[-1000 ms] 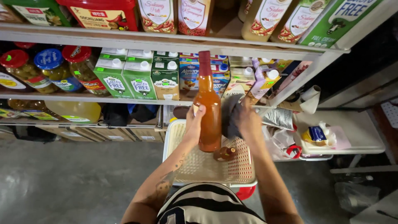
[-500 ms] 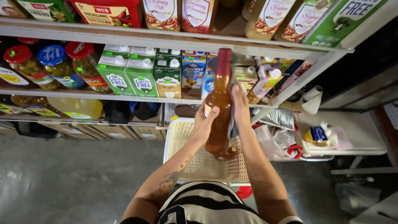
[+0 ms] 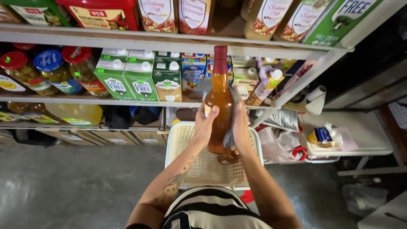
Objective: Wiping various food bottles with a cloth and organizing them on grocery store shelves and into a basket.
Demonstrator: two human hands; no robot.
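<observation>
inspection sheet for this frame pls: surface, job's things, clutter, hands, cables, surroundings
Surface: cream basket below the hands; grey floor underneath.
Job's things: amber bottle with dark red cap, upright, held above the basket; grey cloth against its right side.
Clutter: a second bottle lying in the basket; bags and a white tray to the right.
Hands: left hand grips the bottle; right hand presses the cloth to it.
Cables: nothing seen.
Surroundings: shelves with green cartons, jars and more bottles above.
</observation>
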